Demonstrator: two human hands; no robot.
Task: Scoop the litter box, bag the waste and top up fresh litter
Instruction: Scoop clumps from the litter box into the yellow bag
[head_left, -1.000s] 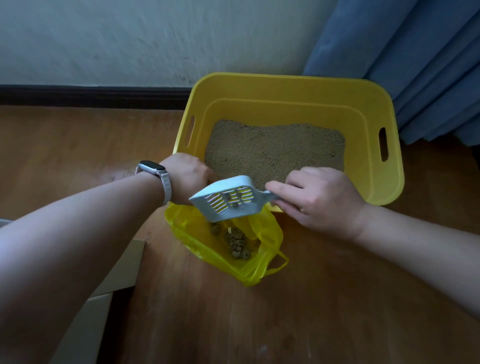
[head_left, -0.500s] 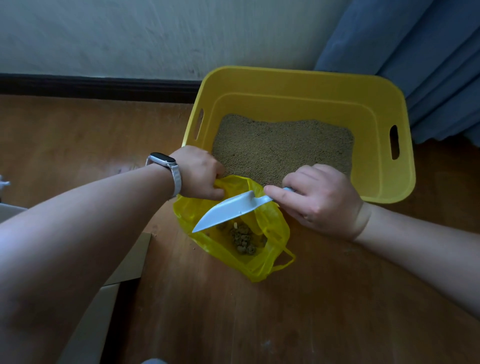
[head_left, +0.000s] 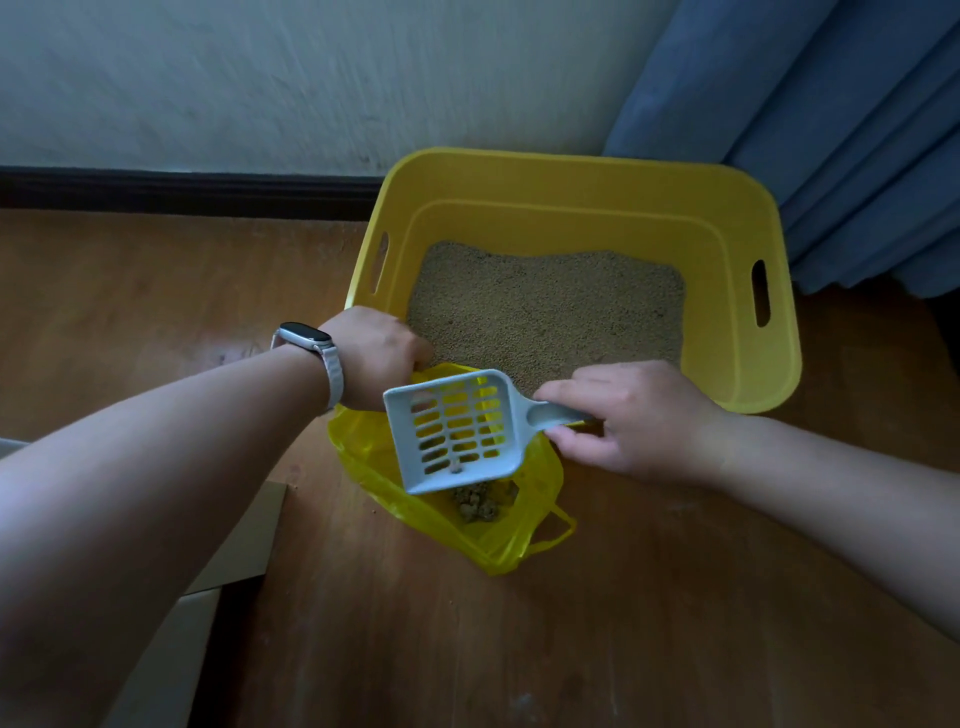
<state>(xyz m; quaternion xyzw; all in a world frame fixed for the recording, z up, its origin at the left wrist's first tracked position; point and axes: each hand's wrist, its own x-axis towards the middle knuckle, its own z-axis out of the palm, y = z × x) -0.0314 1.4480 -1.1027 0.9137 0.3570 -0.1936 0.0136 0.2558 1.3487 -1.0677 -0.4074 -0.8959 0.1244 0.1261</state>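
A yellow litter box (head_left: 737, 374) stands on the wooden floor against the wall, with tan litter (head_left: 545, 306) spread over its bottom. In front of it lies an open yellow plastic bag (head_left: 483, 545) with brown waste clumps (head_left: 475, 504) inside. My left hand (head_left: 371, 353), a watch on its wrist, grips the bag's far edge and holds the mouth open. My right hand (head_left: 628, 415) holds the handle of a pale grey slotted scoop (head_left: 452, 431), which hangs face up over the bag's mouth with almost nothing in it.
A blue curtain (head_left: 857, 130) hangs at the right behind the box. Flat cardboard (head_left: 228, 566) lies on the floor at lower left, under my left forearm. A dark skirting board (head_left: 182, 189) runs along the white wall.
The scoop held clumps, tipped on its side over the bag, and has now turned back flat and nearly bare. More waste lies in the bag. My left hand kept hold of the bag.
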